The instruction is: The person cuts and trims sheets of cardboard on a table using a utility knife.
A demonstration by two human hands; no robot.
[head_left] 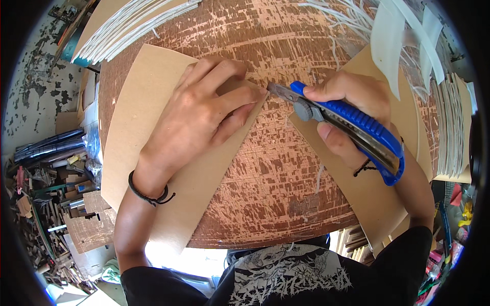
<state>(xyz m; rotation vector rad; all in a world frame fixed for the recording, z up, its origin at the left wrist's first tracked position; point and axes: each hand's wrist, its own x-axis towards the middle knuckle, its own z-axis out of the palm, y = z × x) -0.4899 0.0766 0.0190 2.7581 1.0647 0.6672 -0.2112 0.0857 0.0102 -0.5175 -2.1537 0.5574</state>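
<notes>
A brown fibreboard sheet (133,127) lies tilted on the table at left. My left hand (204,104) rests on it with bent fingers, thumb and index finger closed at its upper right corner. In my right hand (352,99) is a large blue utility knife (365,125) with a grey dial, gripped with the thumb along its body. Its front end points to the upper left, close to my left fingertips. Whether the tip touches them or the sheet, I cannot tell. Under my right hand lies a second brown sheet (334,168).
The worn wooden table (265,188) has a scratched, peeling top. Stacked white-edged sheets (132,28) stand at far left, another stack (449,132) at right. Thin white strips (347,18) and wider white pieces (388,46) lie at far right. Scrap (46,229) clutters the floor at left.
</notes>
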